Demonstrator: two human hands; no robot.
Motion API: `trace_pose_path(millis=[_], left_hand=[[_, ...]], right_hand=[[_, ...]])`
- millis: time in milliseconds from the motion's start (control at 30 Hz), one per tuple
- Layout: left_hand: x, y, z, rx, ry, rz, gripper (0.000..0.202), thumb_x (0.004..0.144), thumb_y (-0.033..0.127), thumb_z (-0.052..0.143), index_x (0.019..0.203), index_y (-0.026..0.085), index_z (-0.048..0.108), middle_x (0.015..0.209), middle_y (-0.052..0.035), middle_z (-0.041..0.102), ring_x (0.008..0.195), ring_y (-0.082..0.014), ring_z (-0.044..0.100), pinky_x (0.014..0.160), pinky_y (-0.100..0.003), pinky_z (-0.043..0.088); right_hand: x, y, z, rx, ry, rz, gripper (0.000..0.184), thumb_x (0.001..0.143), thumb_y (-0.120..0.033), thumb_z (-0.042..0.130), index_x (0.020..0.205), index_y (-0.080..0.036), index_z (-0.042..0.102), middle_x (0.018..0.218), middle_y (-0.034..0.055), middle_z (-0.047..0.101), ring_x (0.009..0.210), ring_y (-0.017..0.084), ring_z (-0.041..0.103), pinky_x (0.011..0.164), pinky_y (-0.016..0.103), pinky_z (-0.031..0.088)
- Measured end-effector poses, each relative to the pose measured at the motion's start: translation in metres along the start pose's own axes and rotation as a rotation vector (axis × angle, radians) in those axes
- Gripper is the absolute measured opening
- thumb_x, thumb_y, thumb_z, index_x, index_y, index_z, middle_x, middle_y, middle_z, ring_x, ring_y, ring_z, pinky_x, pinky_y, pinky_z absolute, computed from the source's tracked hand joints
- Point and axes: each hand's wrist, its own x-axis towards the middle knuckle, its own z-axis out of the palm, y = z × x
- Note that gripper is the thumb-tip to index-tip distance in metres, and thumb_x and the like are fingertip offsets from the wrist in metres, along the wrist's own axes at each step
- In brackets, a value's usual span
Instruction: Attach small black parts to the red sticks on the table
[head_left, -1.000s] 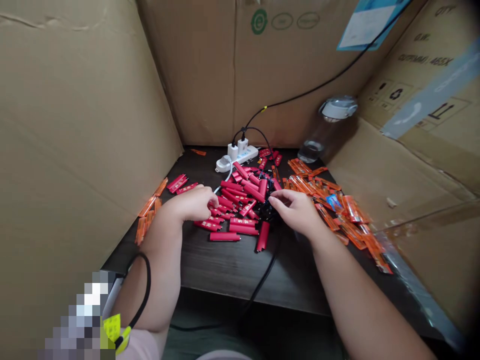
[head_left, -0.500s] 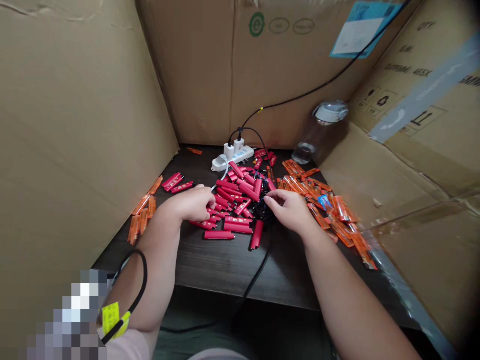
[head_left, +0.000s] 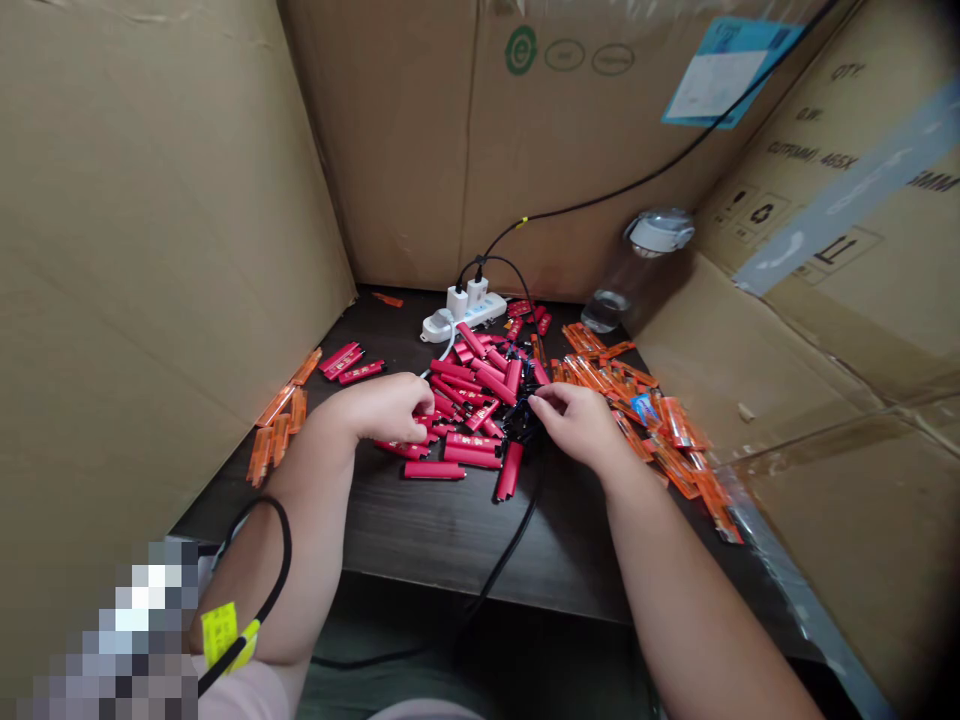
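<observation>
My left hand (head_left: 397,405) is over the left side of a heap of red lighters (head_left: 471,442), its fingers curled down; whatever they grip is hidden. Across the heap, my right hand (head_left: 576,415) has thumb and forefinger brought together beside small black parts (head_left: 519,420). Anything in that pinch is too small to make out. The red lighters lie in all directions, some with gold print. Two more red lighters (head_left: 362,371) lie apart, beyond my left wrist.
Orange see-through lighters (head_left: 679,465) spread along the right, with a smaller group (head_left: 279,437) at left. Behind the heap are a white power strip (head_left: 466,318) and a water bottle (head_left: 628,270). Cardboard walls (head_left: 390,150) surround the dark table (head_left: 420,535); a black cable (head_left: 517,545) crosses its front.
The view has shifted slightly. Both hands keep nearly the same places and finger shapes, and the lighters lie as before.
</observation>
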Motion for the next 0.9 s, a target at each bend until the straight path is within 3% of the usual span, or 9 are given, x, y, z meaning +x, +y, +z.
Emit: trace_pose_path(millis=[67, 133, 267, 400, 533, 733, 900], left_hand=[[-0.002, 0.003, -0.004, -0.021, -0.049, 0.081, 0.004, 0.058, 0.021, 0.061, 0.061, 0.019, 0.063, 0.065, 0.0002, 0.060, 0.059, -0.0130, 0.051, 0.055, -0.024, 0.035], [-0.003, 0.008, -0.007, -0.043, -0.021, 0.132, 0.010, 0.062, 0.021, 0.059, 0.068, 0.018, 0.065, 0.068, 0.0001, 0.062, 0.060, -0.0127, 0.051, 0.055, -0.024, 0.035], [-0.004, 0.025, -0.005, -0.166, 0.193, 0.188, 0.015, 0.067, 0.022, 0.058, 0.079, 0.016, 0.066, 0.073, -0.0002, 0.064, 0.066, -0.0128, 0.055, 0.060, -0.023, 0.040], [0.002, 0.041, 0.008, -0.404, 0.359, 0.178, 0.021, 0.074, 0.024, 0.057, 0.090, 0.014, 0.067, 0.080, -0.0028, 0.067, 0.072, -0.0145, 0.059, 0.066, -0.025, 0.046], [0.011, 0.049, 0.023, -0.648, 0.378, 0.251, 0.024, 0.080, 0.028, 0.057, 0.097, 0.014, 0.065, 0.084, -0.0037, 0.066, 0.072, -0.0136, 0.059, 0.066, -0.025, 0.048], [0.015, 0.059, 0.038, -0.999, 0.312, 0.209, 0.033, 0.084, 0.034, 0.053, 0.109, 0.014, 0.057, 0.057, 0.0042, 0.049, 0.047, -0.0077, 0.044, 0.047, -0.020, 0.041], [0.018, 0.063, 0.042, -0.990, 0.461, 0.152, 0.029, 0.084, 0.034, 0.052, 0.104, 0.014, 0.059, 0.056, 0.0036, 0.050, 0.048, -0.0079, 0.043, 0.051, -0.021, 0.040]], right_hand=[[0.000, 0.000, 0.001, -0.002, -0.007, -0.014, 0.021, 0.082, -0.031, 0.056, 0.087, -0.017, 0.071, 0.079, 0.0042, 0.072, 0.066, 0.014, 0.062, 0.061, 0.024, 0.044], [0.000, 0.001, 0.001, -0.023, -0.009, -0.018, 0.021, 0.082, -0.031, 0.056, 0.087, -0.017, 0.071, 0.075, 0.0037, 0.071, 0.063, 0.014, 0.060, 0.059, 0.024, 0.042], [0.000, 0.003, 0.004, -0.076, -0.030, -0.016, 0.022, 0.081, -0.032, 0.057, 0.088, -0.019, 0.072, 0.066, 0.0016, 0.067, 0.057, 0.013, 0.056, 0.055, 0.024, 0.039], [-0.001, 0.003, 0.009, -0.105, -0.074, -0.034, 0.020, 0.079, -0.033, 0.057, 0.086, -0.020, 0.072, 0.062, 0.0004, 0.064, 0.055, 0.013, 0.054, 0.054, 0.023, 0.038], [-0.001, 0.004, 0.011, -0.143, -0.085, -0.039, 0.021, 0.079, -0.034, 0.057, 0.085, -0.021, 0.072, 0.061, 0.0004, 0.063, 0.055, 0.013, 0.054, 0.054, 0.024, 0.037], [0.001, 0.007, 0.011, -0.133, -0.057, -0.020, 0.024, 0.080, -0.037, 0.055, 0.089, -0.022, 0.071, 0.062, -0.0003, 0.062, 0.056, 0.013, 0.054, 0.055, 0.024, 0.038], [0.002, 0.010, 0.017, -0.138, -0.045, -0.029, 0.025, 0.079, -0.037, 0.055, 0.092, -0.021, 0.070, 0.060, -0.0003, 0.060, 0.055, 0.014, 0.053, 0.054, 0.024, 0.038]])
